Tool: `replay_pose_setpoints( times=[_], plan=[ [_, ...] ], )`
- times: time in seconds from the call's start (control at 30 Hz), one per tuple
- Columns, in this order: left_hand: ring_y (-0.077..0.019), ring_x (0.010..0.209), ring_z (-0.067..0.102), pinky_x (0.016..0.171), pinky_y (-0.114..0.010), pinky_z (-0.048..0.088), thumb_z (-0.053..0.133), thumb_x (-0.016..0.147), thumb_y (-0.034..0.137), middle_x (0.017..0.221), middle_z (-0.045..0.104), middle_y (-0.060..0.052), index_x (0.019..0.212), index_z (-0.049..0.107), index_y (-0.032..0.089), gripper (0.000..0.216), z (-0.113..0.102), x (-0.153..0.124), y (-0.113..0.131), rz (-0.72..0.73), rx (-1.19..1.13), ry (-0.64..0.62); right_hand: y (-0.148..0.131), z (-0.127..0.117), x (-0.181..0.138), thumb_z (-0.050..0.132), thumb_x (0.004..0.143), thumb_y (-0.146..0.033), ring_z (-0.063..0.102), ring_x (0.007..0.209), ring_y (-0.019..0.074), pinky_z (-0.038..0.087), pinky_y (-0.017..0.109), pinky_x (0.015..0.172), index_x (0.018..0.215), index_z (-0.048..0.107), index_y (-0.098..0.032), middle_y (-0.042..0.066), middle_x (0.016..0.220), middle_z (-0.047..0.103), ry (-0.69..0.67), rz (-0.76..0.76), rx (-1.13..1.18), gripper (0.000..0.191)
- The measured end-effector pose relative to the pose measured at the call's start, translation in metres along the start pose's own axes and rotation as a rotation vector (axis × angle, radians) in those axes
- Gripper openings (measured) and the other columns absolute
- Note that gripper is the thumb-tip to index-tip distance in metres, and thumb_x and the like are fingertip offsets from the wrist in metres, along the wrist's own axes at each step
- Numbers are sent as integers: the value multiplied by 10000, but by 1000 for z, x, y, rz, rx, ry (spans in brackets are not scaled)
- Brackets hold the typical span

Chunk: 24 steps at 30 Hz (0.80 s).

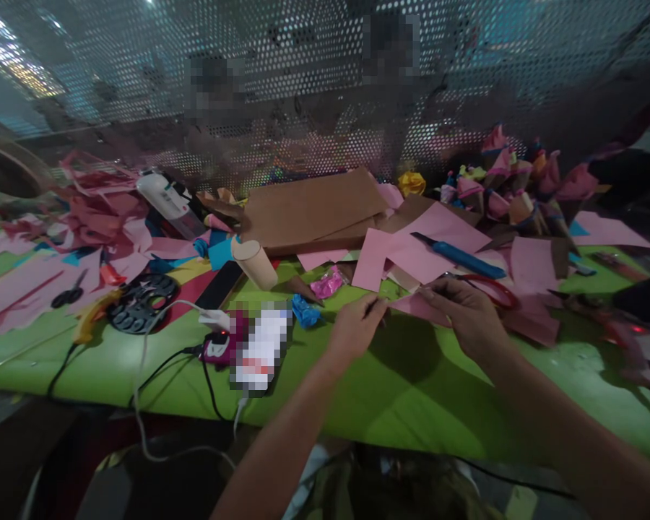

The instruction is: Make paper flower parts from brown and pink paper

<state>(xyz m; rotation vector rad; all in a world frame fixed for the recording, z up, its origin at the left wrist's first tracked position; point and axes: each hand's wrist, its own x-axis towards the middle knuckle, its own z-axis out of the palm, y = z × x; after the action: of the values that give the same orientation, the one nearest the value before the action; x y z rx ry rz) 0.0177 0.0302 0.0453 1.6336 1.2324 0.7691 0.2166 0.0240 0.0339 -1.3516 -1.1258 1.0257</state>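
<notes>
A small piece of pink paper (419,308) is stretched between my hands above the green table. My right hand (471,318) pinches its right end between thumb and fingers. At the paper's narrow left tip, my left hand (357,326) is closed in a pinch; the exact contact is hard to see. Beyond the left hand lie a crumpled blue wrapper (305,311) and a crumpled shiny pink wrapper (328,282). A blue utility knife (460,256) rests on pink sheets (438,238) behind the right hand, and red-handled scissors (492,289) lie partly hidden by it.
A phone (263,350) and a purple plug adapter (219,348) with cables occupy the left front. A cardboard tube (256,263), brown cardboard (314,206) and a white bottle (167,198) stand behind. Paper flowers (520,177) crowd the back right; a glue gun (636,347) lies far right.
</notes>
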Motion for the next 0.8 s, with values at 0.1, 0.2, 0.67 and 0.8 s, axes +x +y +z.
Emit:
replay_pose_setpoints(
  times=[0.1,0.2,0.67,0.8],
  plan=[
    [-166,738,576,670,-287,372,496,984,375,733,621,3,755,575,204,296,0,-1,1,4,4,19,0,0,0,845,573,-714,580,696,202,479,330,609,697,683,-279,24,724,670,0,14,11,480],
    [-160,737,571,684,-280,387,578,928,288,735,623,11,770,577,204,178,1,1,0,23,6,8,2,1,-1,828,614,-710,595,712,202,490,329,622,724,695,-278,26,741,679,-28,19,0,465],
    [-146,714,535,688,-267,362,572,943,295,690,562,34,780,573,197,190,3,5,-5,-16,-48,29,-2,3,-2,857,559,-700,567,623,173,449,307,594,700,705,-251,10,662,669,-223,97,-54,495],
    [-137,684,505,669,-258,353,569,933,256,647,518,43,698,502,200,250,3,8,-5,-33,-119,101,-2,2,-2,826,606,-706,559,624,175,432,312,601,681,709,-252,4,637,645,-211,75,-83,475]
  ],
)
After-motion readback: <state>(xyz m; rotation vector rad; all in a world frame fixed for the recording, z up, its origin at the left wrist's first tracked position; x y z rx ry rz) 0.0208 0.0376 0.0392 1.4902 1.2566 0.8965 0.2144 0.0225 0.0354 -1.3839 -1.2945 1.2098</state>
